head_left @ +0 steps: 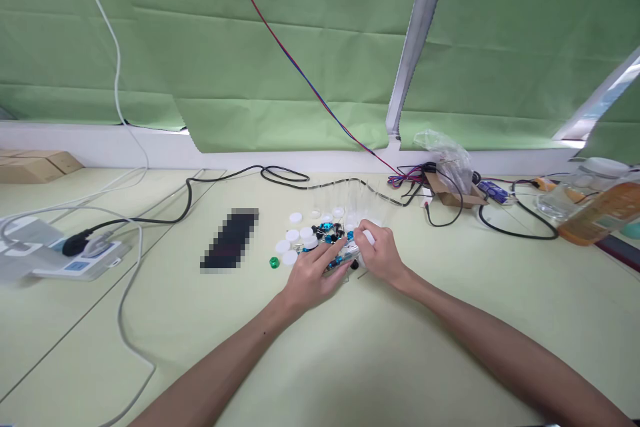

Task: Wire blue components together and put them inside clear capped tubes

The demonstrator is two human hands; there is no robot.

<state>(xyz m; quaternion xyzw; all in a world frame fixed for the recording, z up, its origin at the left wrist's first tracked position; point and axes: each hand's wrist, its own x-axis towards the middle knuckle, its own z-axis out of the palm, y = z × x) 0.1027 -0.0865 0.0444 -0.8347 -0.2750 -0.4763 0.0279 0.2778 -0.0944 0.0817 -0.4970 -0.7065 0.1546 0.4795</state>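
Note:
My left hand (316,272) is wrapped around a clear plastic tube (346,256) with small blue and dark pieces in it. At the tube's right end, my right hand (379,252) has its fingers closed on a white cap (369,237). Whether the cap is fully seated cannot be made out. Just beyond my fingers lies a loose pile of small blue and black parts (327,227) with thin metal legs. Several white round caps (293,235) lie left of the pile, near a small green piece (274,262). Clear empty-looking tubes (360,199) stand upright behind it.
A blurred-out dark rectangle (231,240) lies left of the caps. At far left are a power strip (95,260) and white cables. Back right hold an open cardboard box (453,193) with a plastic bag, black cables, a clear jar (560,193) and an orange bottle (600,213).

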